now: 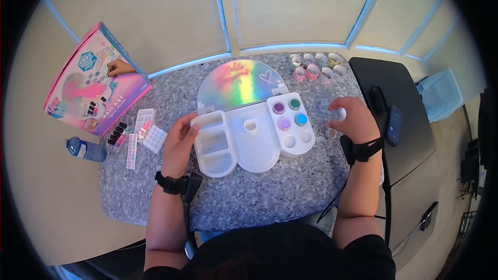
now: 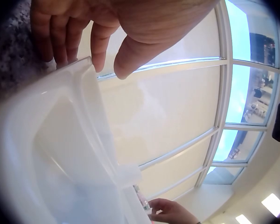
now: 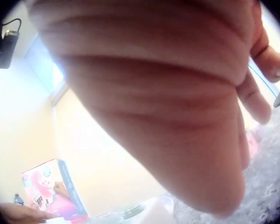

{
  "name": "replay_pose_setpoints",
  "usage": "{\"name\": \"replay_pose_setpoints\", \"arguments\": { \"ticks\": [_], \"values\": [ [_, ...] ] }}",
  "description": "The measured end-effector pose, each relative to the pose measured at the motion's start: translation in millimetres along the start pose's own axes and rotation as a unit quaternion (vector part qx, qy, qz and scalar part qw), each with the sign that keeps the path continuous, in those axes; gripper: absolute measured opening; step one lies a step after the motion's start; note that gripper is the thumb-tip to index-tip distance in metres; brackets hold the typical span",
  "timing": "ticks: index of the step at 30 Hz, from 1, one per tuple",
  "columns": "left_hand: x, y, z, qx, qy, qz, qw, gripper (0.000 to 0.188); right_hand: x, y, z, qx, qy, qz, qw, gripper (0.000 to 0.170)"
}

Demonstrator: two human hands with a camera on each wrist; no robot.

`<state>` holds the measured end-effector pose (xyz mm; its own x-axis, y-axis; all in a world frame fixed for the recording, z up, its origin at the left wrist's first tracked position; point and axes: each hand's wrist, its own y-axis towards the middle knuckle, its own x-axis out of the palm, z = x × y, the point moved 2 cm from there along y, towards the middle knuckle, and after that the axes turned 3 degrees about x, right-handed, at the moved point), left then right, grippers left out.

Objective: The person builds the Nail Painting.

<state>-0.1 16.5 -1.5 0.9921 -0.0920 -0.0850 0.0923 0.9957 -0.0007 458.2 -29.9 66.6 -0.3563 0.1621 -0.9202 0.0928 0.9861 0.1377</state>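
Observation:
A white plastic nail-art station [image 1: 254, 145] lies on the table, its rainbow-sheen lid [image 1: 228, 88] raised at the back. My left hand [image 1: 179, 140] rests at its left edge, fingertips right at the rim of the compartment section [image 2: 88, 63] and thumb held apart. On the right section, a purple pot [image 1: 279, 107], a green pot [image 1: 294, 104], a lilac pot [image 1: 284, 123] and a blue pot [image 1: 301, 119] sit in round wells; two wells in front are bare. Right of it hovers my right hand [image 1: 355, 122], thumb and forefinger apart, above a small clear round piece [image 1: 331, 133].
Several small jars [image 1: 312, 70] stand at the back right. On the left are a nail-art box [image 1: 98, 83], nail polish bottles [image 1: 118, 134], a white bead case [image 1: 154, 139] and a water bottle [image 1: 87, 150]. A phone [image 1: 395, 124] lies on the dark side table.

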Motion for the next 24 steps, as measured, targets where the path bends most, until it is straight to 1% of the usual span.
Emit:
{"name": "replay_pose_setpoints", "arguments": {
  "ticks": [1,3,4,6,8,10,12,13,15,16,18,19,21,22,24],
  "values": [
    [0.7,1.0,0.1,0.003,-0.003,0.001,1.0,0.039,-2.3,0.4,1.7,0.002,-0.003,0.002,1.0,0.036],
    [-1.1,1.8,-2.5,0.002,0.009,-0.01,1.0,0.041,-1.7,-2.0,6.6,0.034,-0.032,-0.038,0.998,0.037],
    [-2.0,1.0,-4.1,0.0,0.022,-0.019,1.0,0.044,-0.4,-5.2,7.6,0.037,-0.033,-0.04,0.998,0.037],
    [-3.5,1.6,-6.0,-0.002,0.023,-0.021,1.0,0.044,4.9,-12.0,8.2,0.091,0.005,-0.08,0.993,0.035],
    [-2.0,2.6,-6.3,-0.002,0.025,-0.022,0.999,0.044,7.1,-18.9,2.8,0.103,-0.013,-0.09,0.991,0.033],
    [-0.6,2.3,-5.0,0.015,0.006,-0.007,1.0,0.04,9.1,-20.3,2.7,0.112,-0.032,-0.1,0.988,0.032],
    [0.1,2.9,-5.7,0.024,0.02,-0.008,0.999,0.039,12.5,-19.0,4.6,0.076,-0.027,-0.095,0.992,0.027],
    [-0.8,1.7,-5.9,0.035,0.035,-0.01,0.999,0.039,13.7,-19.0,2.1,0.075,-0.027,-0.098,0.992,0.027],
    [-0.3,1.0,-4.0,0.031,0.035,-0.005,0.999,0.038,11.7,-14.9,-13.7,-0.044,0.076,-0.034,0.996,0.026],
    [0.1,1.6,-3.3,0.027,0.034,-0.003,0.999,0.038,7.6,-16.4,-23.7,-0.047,0.076,-0.033,0.996,0.026],
    [-2.0,4.3,-5.8,0.025,0.019,-0.006,0.999,0.038,-5.0,-24.3,-52.4,-0.157,0.127,0.034,0.979,0.025],
    [-2.2,3.8,-7.4,0.021,0.006,-0.012,1.0,0.038,-1.7,-25.1,-59.2,-0.159,0.126,0.031,0.979,0.025],
    [-1.7,4.1,-7.6,0.021,0.006,-0.008,1.0,0.038,6.3,-27.1,-74.7,-0.239,0.146,0.003,0.96,0.026],
    [-1.5,4.4,-7.7,0.021,0.007,-0.006,1.0,0.038,9.4,-27.3,-82.0,-0.24,0.141,-0.026,0.96,0.025],
    [-1.2,5.3,-12.6,0.03,0.027,-0.004,0.999,0.037,14.3,-27.0,-85.7,-0.242,0.125,-0.032,0.962,0.024]
  ]
}}
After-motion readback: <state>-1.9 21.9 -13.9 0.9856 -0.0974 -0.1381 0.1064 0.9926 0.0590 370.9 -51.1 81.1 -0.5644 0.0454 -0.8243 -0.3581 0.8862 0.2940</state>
